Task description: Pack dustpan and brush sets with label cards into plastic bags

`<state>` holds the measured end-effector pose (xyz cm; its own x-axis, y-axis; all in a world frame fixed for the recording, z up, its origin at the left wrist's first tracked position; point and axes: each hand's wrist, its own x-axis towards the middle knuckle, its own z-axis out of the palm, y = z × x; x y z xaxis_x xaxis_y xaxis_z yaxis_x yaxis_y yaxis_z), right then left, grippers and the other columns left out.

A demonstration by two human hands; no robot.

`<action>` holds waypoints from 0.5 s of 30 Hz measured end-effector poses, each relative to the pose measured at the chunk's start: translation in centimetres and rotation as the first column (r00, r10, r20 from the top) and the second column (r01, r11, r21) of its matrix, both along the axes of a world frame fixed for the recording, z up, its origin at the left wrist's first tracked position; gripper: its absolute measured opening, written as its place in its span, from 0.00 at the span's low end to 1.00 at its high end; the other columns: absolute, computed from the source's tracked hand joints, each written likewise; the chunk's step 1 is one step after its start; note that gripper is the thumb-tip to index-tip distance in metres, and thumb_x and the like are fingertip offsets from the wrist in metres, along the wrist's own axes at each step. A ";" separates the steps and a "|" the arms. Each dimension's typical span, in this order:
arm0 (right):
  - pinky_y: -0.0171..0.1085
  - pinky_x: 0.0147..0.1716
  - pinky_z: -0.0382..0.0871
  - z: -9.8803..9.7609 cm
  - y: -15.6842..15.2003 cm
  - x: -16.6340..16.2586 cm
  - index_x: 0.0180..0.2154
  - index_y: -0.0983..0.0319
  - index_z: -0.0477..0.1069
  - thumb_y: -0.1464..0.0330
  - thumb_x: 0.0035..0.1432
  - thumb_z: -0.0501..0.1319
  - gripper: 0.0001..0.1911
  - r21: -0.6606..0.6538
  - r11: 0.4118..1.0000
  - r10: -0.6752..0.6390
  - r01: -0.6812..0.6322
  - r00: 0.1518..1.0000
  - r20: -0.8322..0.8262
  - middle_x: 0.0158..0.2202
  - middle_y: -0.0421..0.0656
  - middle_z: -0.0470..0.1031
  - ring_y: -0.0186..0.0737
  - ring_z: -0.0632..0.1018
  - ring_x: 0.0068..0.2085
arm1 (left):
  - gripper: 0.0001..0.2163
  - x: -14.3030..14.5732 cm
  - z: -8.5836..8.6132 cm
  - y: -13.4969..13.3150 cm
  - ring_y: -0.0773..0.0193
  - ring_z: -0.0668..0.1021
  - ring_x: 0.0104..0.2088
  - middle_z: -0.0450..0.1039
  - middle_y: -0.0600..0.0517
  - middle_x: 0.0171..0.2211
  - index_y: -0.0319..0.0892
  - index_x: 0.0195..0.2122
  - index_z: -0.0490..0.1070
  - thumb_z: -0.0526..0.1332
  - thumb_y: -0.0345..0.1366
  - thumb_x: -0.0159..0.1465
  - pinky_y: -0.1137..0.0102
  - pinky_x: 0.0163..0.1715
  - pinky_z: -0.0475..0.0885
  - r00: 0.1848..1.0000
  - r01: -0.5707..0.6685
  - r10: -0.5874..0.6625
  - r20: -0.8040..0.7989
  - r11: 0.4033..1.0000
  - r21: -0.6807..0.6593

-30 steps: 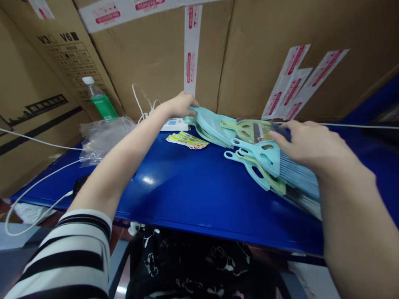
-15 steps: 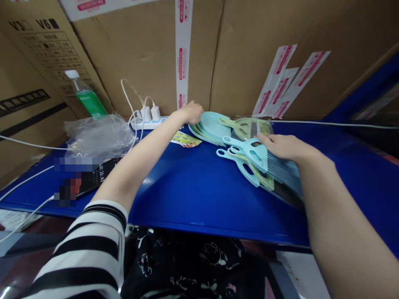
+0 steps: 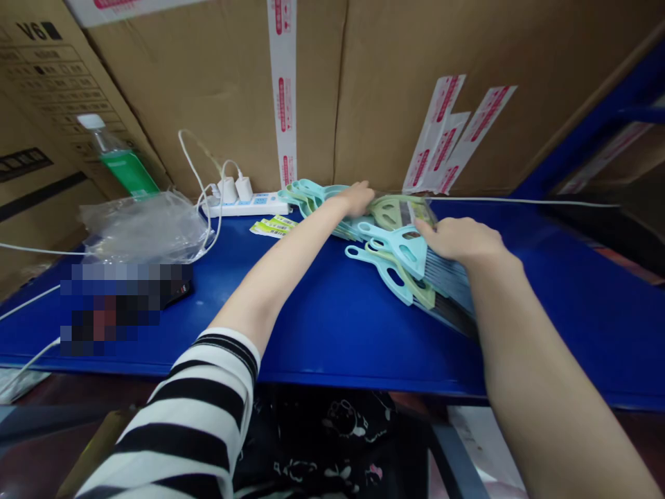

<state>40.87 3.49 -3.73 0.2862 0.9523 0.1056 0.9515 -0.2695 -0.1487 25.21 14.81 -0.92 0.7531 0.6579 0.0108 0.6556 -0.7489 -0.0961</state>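
Note:
Several small hand brushes [image 3: 400, 267], light blue and pale green, lie fanned out on the blue table [image 3: 332, 319]. My right hand [image 3: 457, 239] lies on top of their bristle ends with its fingers curled over them. Behind them sits a stack of light blue and green dustpans [image 3: 312, 195]. My left hand [image 3: 356, 199] reaches across onto the stack, fingers bent down on a pale green dustpan [image 3: 397, 211].
A white power strip [image 3: 244, 203] with chargers and cables sits at the back. Yellow-green labels [image 3: 273, 226] lie beside it. A crumpled clear plastic bag [image 3: 143, 225] and a green bottle [image 3: 117, 163] are at the left. Cardboard boxes [image 3: 364, 90] wall the back.
My left hand has moved right along the dustpan stack toward the green pan. My right hand has stayed on the brushes. The view has shifted right.

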 end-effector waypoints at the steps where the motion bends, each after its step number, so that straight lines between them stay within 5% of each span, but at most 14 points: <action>1: 0.56 0.39 0.69 0.0 0.0 -0.2 0.44 0.71 0.77 0.49 0.62 0.44 0.36 -0.017 0.999 -0.034 0.034 0.999 0.014 0.41 0.66 0.77 0.67 0.78 0.45 | 0.15 -0.1 0.0 -0.1 0.51 0.68 0.58 0.61 0.40 0.59 0.34 0.51 0.69 0.57 0.30 0.63 0.64 0.54 0.64 1.000 -0.003 0.002 0.008 1.000 0.006; 7: 0.54 0.40 0.70 1.2 -0.5 -1.9 0.48 0.68 0.75 0.53 0.63 0.46 0.31 -0.036 0.995 -0.093 0.096 0.993 0.076 0.47 0.63 0.76 0.63 0.77 0.47 | 0.18 -2.8 1.5 -1.2 0.44 0.61 0.62 0.53 0.32 0.61 0.28 0.54 0.62 0.47 0.22 0.64 0.57 0.59 0.59 0.989 -0.073 0.052 0.135 0.986 0.149; 15: 0.54 0.35 0.71 1.7 -1.5 -2.6 0.43 0.67 0.76 0.56 0.62 0.50 0.25 0.024 0.998 -0.056 0.055 0.998 0.034 0.40 0.62 0.77 0.63 0.78 0.42 | 0.12 -12.7 2.8 -4.8 0.42 0.69 0.53 0.65 0.35 0.48 0.30 0.46 0.66 0.50 0.29 0.65 0.50 0.53 0.65 0.962 -0.214 0.136 0.238 0.916 0.338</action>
<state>38.22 1.99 -2.03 0.3348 0.9321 0.1381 0.9396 -0.3192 -0.1231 12.51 10.03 1.84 0.5817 0.7015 0.4117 0.8070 -0.5609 -0.1847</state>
